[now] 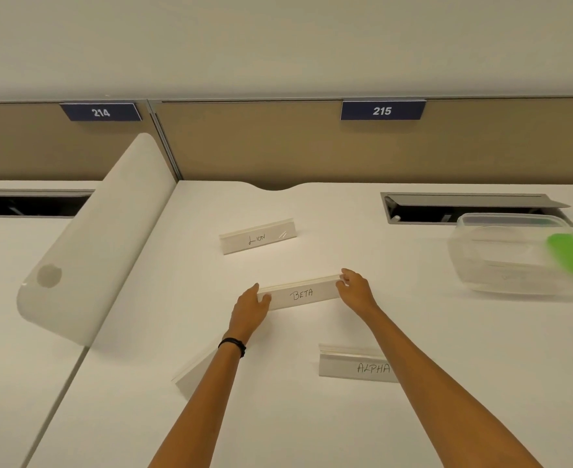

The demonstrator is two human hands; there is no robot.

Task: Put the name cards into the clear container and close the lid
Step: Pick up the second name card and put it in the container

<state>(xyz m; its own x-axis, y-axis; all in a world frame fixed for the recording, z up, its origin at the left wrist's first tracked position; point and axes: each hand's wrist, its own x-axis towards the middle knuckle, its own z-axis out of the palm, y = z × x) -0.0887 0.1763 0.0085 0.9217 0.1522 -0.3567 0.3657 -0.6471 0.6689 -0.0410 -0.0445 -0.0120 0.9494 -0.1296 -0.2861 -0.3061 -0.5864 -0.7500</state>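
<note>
A white name card marked BETA (301, 293) stands in the middle of the white desk. My left hand (249, 307) grips its left end and my right hand (354, 288) pinches its right end. A card marked LION (258, 237) stands farther back. Nearer to me, a card marked ALPHA (356, 366) is partly hidden by my right forearm. Another card (193, 376) lies under my left forearm, its text hidden. The clear container (501, 255) sits open at the right, with the green lid (572, 255) beside it at the frame's edge.
A white rounded divider panel (89, 244) rises along the desk's left side. A cable slot with a raised grey flap (470, 207) lies behind the container. Beige partition walls with signs 214 and 215 close off the back.
</note>
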